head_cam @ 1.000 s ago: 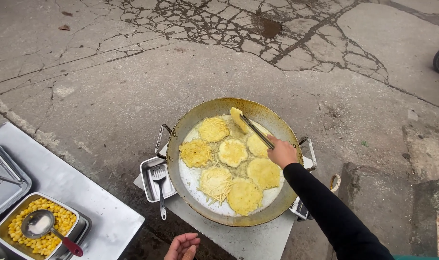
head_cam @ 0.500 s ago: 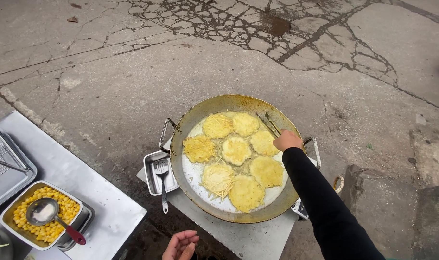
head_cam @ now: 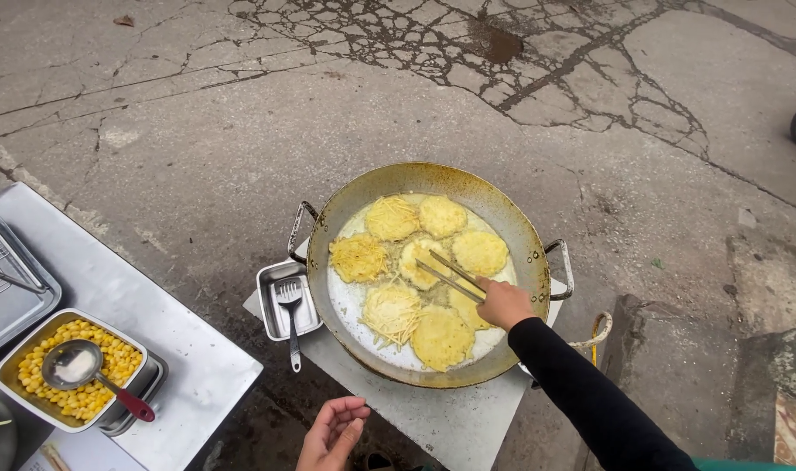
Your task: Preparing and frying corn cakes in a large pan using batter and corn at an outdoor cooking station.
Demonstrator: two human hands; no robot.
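Your right hand [head_cam: 505, 303] holds the long wooden chopsticks [head_cam: 452, 275] in a closed grip, their axis running up-left onto the central yellow fritter [head_cam: 422, 259] in the wide metal pan [head_cam: 511, 222]; your left hand [head_cam: 332, 432] hangs open, empty, farther away

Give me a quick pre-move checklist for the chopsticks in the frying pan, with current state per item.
1. Grip: right hand holds the chopsticks near their back end: ok.
2. Tips: on the middle fritter, slightly parted: ok.
3. Fritters: seven lie flat in the oil, several touching each other: cannot tell if stuck.
4. Frying pan: sits level on the small metal stand, both handles free: ok.
5. Left hand: open, palm up, empty, below the stand and away from the pan: ok.
6. Slotted spatula: rests in the small tray left of the pan, within reach: ok.
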